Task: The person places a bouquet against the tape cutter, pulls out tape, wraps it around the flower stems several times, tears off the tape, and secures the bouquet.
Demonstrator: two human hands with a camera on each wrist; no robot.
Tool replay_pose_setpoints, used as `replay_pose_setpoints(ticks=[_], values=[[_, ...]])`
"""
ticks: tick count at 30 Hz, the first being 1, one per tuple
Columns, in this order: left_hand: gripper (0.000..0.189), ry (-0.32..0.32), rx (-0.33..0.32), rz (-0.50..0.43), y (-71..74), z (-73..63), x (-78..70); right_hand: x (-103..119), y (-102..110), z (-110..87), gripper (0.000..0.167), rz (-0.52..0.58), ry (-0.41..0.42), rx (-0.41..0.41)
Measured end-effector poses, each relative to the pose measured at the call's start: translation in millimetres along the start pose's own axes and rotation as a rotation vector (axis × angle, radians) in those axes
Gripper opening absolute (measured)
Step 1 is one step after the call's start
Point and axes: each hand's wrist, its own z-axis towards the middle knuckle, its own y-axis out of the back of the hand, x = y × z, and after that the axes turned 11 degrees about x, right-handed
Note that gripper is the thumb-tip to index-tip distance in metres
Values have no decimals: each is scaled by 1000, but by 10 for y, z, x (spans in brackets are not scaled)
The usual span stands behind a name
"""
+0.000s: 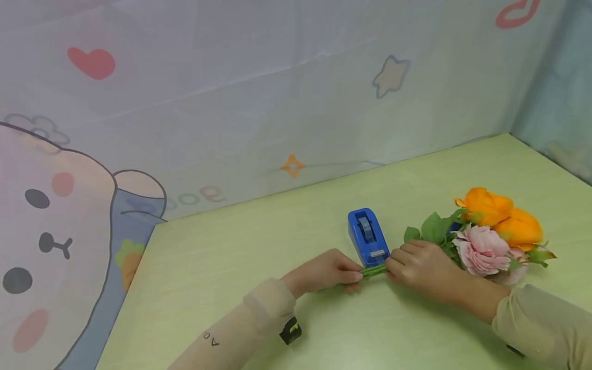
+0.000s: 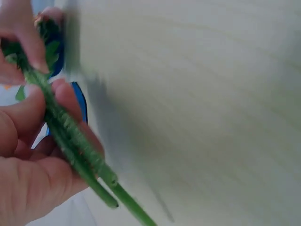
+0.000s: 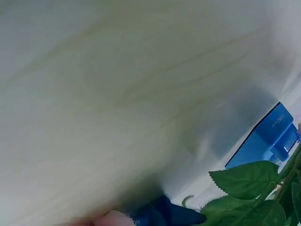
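Pinching slender green stems (image 1: 373, 271), the left grip (image 1: 326, 271) sits near the blue oblong tape dispenser (image 1: 373, 246); the right grip (image 1: 422, 268) curls round those stems beside ruffled orange and pink flowers (image 1: 506, 231).

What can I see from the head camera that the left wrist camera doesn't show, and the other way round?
Only the head view shows the cartoon animal, the red heart and the tape roll.
Only the left wrist view shows stem ends sticking out past the left hand.
Both show the two hands holding green stems.
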Motion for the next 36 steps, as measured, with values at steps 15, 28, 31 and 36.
replay_pose_setpoints(ticks=[15, 28, 31, 36], values=[[19, -51, -180, 484, -127, -68, -47, 18, 21, 11, 48, 19, -54, 28], [24, -79, -266, 716, -195, -86, -53, 14, 210, 188, 27, 241, -346, 602], [24, -86, -273, 747, -198, -85, -49, -24, 215, 219, 23, 373, -394, 691], [23, -112, -285, 769, -184, -84, -43, -126, 254, 284, 22, 722, -526, 823]])
